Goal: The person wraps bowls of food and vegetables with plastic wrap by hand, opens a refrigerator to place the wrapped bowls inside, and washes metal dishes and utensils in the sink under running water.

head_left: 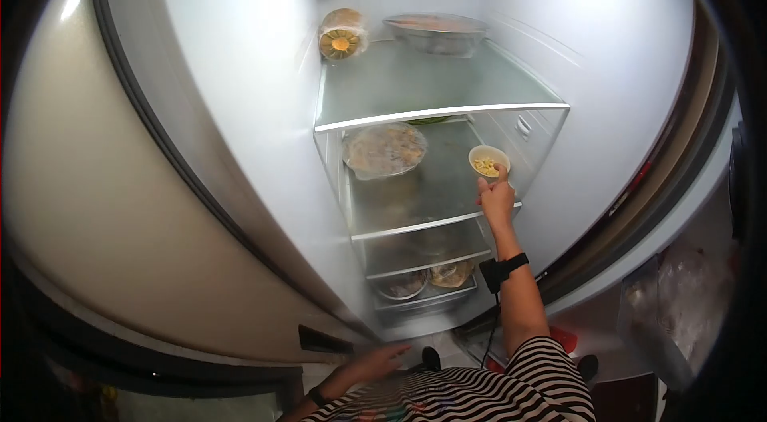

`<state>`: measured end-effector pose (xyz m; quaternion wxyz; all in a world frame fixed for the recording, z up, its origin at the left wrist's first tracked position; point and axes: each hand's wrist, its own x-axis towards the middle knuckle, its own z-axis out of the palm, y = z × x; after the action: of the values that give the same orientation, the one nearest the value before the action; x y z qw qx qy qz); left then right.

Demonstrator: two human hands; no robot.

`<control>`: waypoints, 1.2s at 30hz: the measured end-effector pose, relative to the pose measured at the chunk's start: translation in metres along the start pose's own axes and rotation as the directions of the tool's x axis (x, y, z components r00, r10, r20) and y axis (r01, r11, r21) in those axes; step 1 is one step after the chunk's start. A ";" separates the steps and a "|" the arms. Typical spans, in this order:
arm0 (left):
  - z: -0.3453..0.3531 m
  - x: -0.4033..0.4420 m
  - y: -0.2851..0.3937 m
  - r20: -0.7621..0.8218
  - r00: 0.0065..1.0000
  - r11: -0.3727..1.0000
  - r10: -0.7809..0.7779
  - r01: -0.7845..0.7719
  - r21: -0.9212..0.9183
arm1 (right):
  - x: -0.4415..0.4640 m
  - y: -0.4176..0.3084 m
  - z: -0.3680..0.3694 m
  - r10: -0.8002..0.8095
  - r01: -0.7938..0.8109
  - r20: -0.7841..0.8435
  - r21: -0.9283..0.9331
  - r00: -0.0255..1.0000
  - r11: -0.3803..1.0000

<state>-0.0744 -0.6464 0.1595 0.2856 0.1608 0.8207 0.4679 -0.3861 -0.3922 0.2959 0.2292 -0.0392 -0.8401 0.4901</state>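
Head view: the right hand [495, 190] reaches into the fridge [607, 70], its index finger extended at the near rim of a white bowl [489, 152], the other fingers bent; whether it grips the bowl I cannot tell. Yellow pieces [484, 167] lie in the bowl, which is at the right side of the shelf [435, 210] below the top one. A wrapped dish [385, 149] sits at that shelf's left, well apart from the bowl. On the top shelf [439, 86] are a wrapped roll [342, 37] and, to its right, a metal bowl [441, 40]. Low by the striped shirt [543, 382], the left hand [374, 364] hangs open, fingers loosely out, with nothing in it
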 end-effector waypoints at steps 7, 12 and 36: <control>0.000 -0.006 -0.001 -0.049 0.990 0.989 0.129 -0.125 0.074 | 0.021 0.049 0.016 -0.213 0.209 -0.121 -0.043 0.970 0.977; -0.007 -0.012 0.009 -0.016 0.994 0.988 0.106 -0.104 0.112 | 0.006 0.029 0.014 -0.205 0.204 -0.016 -0.039 0.979 0.978; 0.003 -0.037 0.011 0.090 0.996 0.996 -0.011 0.003 0.091 | -0.142 -0.082 0.045 -0.117 -0.252 0.572 0.524 0.812 0.814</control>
<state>-0.0439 -0.6582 0.1797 0.3163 0.1917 0.8279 0.4215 -0.2653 -0.5116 0.2967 -0.0556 0.1520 -0.6779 0.7172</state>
